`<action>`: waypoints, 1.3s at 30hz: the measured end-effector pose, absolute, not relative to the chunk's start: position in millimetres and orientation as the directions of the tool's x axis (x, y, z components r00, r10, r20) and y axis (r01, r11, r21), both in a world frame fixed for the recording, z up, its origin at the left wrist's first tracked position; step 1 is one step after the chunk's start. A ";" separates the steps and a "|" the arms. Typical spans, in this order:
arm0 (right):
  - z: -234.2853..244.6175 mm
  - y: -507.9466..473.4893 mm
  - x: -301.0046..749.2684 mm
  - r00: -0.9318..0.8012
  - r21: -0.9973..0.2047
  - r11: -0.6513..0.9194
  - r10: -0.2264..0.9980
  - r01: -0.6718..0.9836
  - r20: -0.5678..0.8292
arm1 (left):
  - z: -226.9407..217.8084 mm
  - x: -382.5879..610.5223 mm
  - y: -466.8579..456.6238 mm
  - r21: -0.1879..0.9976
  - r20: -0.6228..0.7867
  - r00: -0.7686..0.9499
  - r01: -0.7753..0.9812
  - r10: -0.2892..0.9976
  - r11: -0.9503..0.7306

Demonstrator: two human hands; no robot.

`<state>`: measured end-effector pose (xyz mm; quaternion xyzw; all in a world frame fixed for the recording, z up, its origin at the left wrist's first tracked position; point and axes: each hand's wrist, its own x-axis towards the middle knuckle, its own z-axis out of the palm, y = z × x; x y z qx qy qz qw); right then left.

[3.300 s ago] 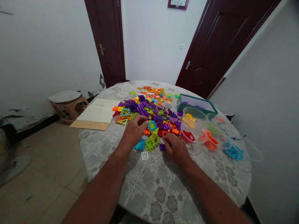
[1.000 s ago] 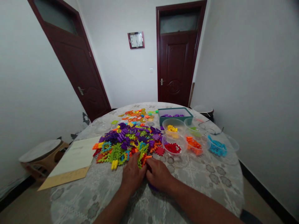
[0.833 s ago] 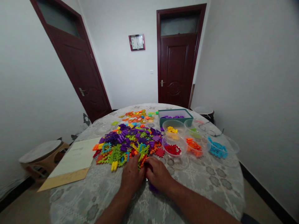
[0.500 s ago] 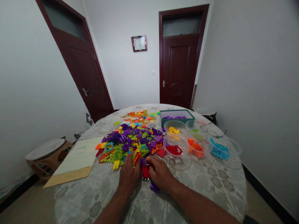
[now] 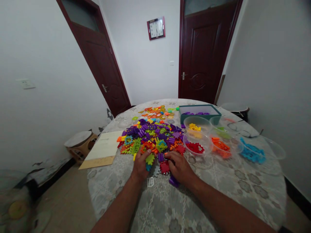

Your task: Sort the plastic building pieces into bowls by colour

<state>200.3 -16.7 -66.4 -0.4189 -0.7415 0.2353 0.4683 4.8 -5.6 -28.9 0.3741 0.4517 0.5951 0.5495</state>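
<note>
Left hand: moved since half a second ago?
Yes, to the left: judged against the cream sheet lying on the table, the left hand is now closer to it, with a wider gap to the right hand.

The wall clock [image 5: 156, 28] and the pale sheet [image 5: 103, 149] bear marks too blurred to read

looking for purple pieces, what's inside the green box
Purple pieces show inside the green box. Anything lying low at its near side cannot be seen, covered by the box itself.
</note>
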 end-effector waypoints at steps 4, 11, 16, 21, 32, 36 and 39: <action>-59.0 -19.4 201.4 -0.180 -0.759 0.533 0.845 0.374 0.504 | -16.0 6.8 -4.3 0.863 -0.106 0.099 -0.485 0.989 0.141; -22.8 -33.6 212.4 0.055 -0.889 0.415 0.900 0.194 0.432 | -1.8 27.9 6.0 0.736 -0.097 0.502 -0.545 0.859 0.402; 2.3 -37.5 228.1 0.018 -0.886 0.435 0.896 0.164 0.443 | -17.6 53.9 3.2 0.737 -0.111 0.580 -0.497 0.807 0.458; 7.0 -30.5 239.0 -0.106 -0.770 0.508 0.854 0.386 0.510 | -25.4 52.2 2.4 0.760 -0.163 0.635 -0.408 0.756 0.506; 1.3 -23.2 233.7 0.034 -0.923 0.294 0.950 0.247 0.312 | -23.5 40.9 6.0 0.761 -0.209 0.581 -0.408 0.786 0.504; 9.0 -15.5 252.9 0.053 -0.964 0.251 0.965 0.082 0.256 | -23.9 41.8 6.6 0.744 -0.208 0.562 -0.441 0.801 0.503; 17.2 -8.5 276.6 0.053 -0.969 0.220 0.972 0.112 0.227 | -26.3 41.2 7.8 0.727 -0.214 0.540 -0.468 0.814 0.502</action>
